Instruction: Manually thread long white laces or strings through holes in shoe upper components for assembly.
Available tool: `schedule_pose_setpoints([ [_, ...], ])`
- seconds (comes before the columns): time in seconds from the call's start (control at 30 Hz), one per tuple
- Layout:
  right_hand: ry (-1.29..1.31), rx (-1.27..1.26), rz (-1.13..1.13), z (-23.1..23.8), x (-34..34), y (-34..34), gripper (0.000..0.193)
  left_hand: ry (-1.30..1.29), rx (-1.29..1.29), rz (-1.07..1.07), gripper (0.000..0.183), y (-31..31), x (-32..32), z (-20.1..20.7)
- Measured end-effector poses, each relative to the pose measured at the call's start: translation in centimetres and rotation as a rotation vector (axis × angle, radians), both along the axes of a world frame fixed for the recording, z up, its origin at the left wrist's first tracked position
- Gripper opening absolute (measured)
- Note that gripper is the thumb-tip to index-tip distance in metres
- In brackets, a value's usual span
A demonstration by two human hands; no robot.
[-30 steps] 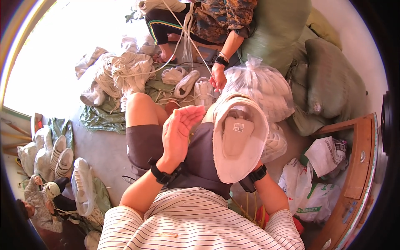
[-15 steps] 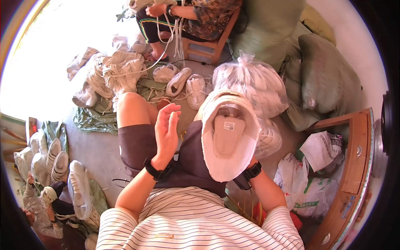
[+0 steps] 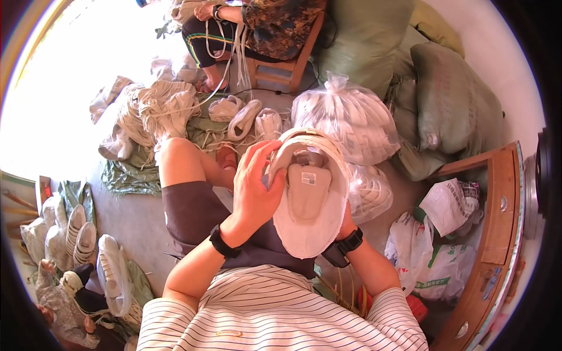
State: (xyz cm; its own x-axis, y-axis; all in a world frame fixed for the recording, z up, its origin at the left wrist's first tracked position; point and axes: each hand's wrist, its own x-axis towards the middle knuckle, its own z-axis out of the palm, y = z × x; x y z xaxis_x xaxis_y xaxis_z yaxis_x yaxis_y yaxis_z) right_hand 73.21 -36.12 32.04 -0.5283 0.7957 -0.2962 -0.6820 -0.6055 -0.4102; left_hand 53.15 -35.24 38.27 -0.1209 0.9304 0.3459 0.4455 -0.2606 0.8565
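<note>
A white shoe upper point(image 3: 309, 231) is held up over my lap, its open side toward me. A tongue with a small printed label shows inside, and several edges are layered at its far end. My left hand point(image 3: 255, 190) has closed on its left rim, the thumb at the inner edge and the fingers along the far left side. My right hand point(image 3: 347, 224) holds it from behind on the right. Only a part of that hand shows; its fingers are hidden by the upper.
Ahead are a clear bag of white uppers point(image 3: 345, 120) and a heap of pale uppers and laces point(image 3: 155, 111). Another person point(image 3: 278, 26) sits beyond, handling laces. A wooden drawer cabinet point(image 3: 501, 205) and plastic bags point(image 3: 448, 272) stand right. Bagged nested uppers point(image 3: 114, 275) lie left.
My left hand has moved right, from free in the air onto the upper's left rim. The upper has shifted slightly left. My left knee has moved a little left.
</note>
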Motion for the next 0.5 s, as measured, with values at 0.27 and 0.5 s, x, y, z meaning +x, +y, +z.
schedule_pose_setpoints([
  [0.27, -0.045, -0.006, 0.110, 0.1, 0.6, 0.1, 0.062, 0.049, -0.046, 0.053, 0.037, 0.8, 0.1, 0.0],
  [0.5, -0.032, -0.016, 0.105, -1.0, 0.6, 0.0, 0.063, 0.304, -0.054, 0.085, 0.042, 0.6, 0.6, 1.1],
])
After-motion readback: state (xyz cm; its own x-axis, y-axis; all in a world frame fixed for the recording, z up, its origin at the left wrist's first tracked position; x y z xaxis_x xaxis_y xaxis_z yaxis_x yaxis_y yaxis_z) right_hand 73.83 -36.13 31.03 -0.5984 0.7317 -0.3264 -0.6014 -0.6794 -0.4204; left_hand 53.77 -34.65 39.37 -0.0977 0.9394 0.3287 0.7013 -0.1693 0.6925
